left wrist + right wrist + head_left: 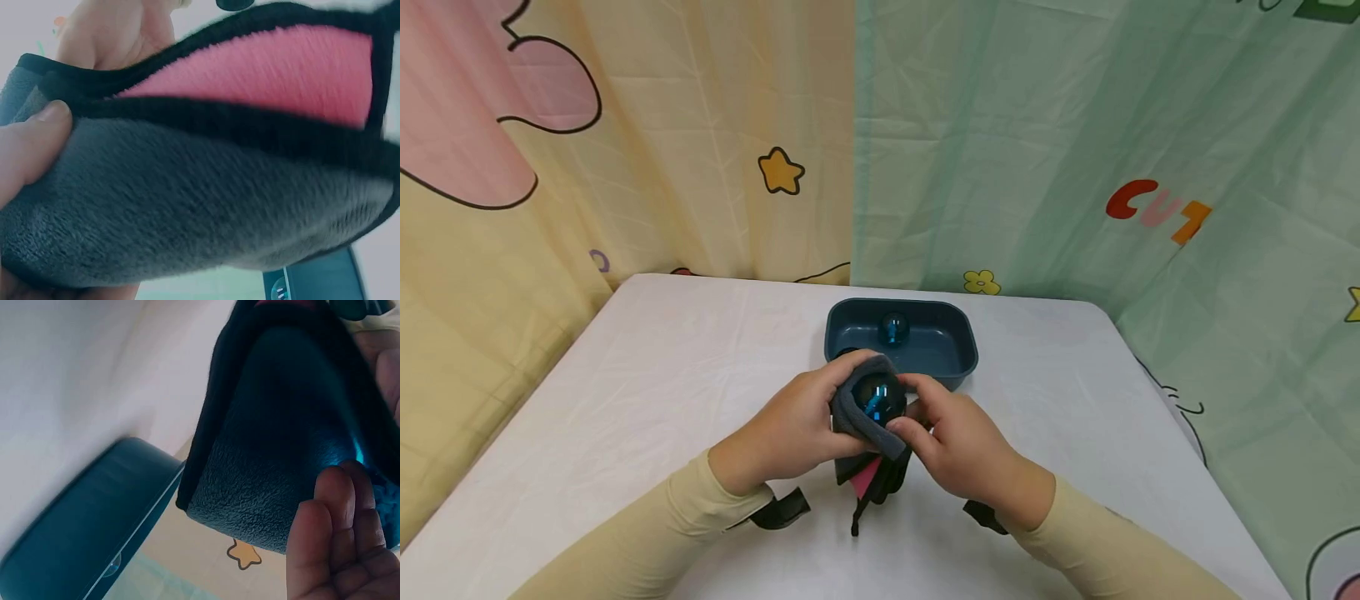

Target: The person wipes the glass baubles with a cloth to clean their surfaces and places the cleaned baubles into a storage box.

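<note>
A glossy dark-blue ball [880,398] sits in a fold of grey plush cloth [852,410] above the table. My left hand [801,421] grips the cloth around the ball's left side, with the thumb below. From the right, my right hand [958,433] holds the ball between thumb and fingers. The cloth's pink face [269,75] and black edging show in the left wrist view, where the cloth hides the ball. In the right wrist view, the fingers [334,506] of my right hand lie against the inside of the fold.
Just beyond my hands stands a blue rectangular basin [936,362] on the white-covered table [715,350]. Inside it lies another glossy blue ball [894,328]. A dark object, mostly hidden, shows at its near left corner. Patterned curtains [1000,150] hang behind the table.
</note>
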The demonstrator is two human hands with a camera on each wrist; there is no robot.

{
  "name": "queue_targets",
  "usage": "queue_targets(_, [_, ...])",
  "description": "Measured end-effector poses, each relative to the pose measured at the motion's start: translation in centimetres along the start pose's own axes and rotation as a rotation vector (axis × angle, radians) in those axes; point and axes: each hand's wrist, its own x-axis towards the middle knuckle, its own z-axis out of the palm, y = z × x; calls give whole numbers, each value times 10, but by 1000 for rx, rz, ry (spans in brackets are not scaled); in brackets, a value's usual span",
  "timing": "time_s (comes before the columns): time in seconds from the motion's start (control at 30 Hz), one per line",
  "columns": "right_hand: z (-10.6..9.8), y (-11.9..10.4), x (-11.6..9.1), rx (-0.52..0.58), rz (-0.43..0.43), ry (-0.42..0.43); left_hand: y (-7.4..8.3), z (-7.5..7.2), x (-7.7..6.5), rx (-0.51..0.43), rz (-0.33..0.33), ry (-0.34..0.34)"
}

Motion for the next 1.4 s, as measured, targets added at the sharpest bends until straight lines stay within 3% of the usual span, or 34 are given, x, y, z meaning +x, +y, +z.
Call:
queue_targets(0.07, [0, 0, 0, 78, 19, -5, 0, 0, 0, 6, 1, 1])
queue_targets(0.17, [1, 0, 0, 87, -7, 6, -2, 0, 1, 13, 11, 16])
queue_targets(0.47, [1, -2, 1, -238, -70, 39, -4, -1, 2, -1, 5, 7])
queue_targets(0.53, [0, 0, 1, -192, -57, 28, -3, 0, 2, 4, -3, 1])
queue_targets(0.7, [-2, 3, 1, 97, 41, -29, -2, 2, 2, 31, -9, -4])
queue_targets(0.77, [0, 3, 1, 132, 40, -19, -3, 1, 2, 36, -2, 0])
queue_targets(1.0, [3, -2, -2, -47, -63, 8, -5, -3, 1, 19, 14, 20])
queue_targets(1.13, [3, -4, -1, -201, -87, 32, -4, -4, 0, 10, 13, 15])
queue_targets(1.2, [3, -3, 0, -227, -96, 49, -3, -3, 1, 6, 15, 7])
queue_targets(1.3, [2, -1, 0, -136, -69, 41, -1, -2, 1, 12, 16, 2])
queue_targets(1.4, [2, 1, 1, 80, 14, -2, -1, -1, 3, 18, 16, 0])
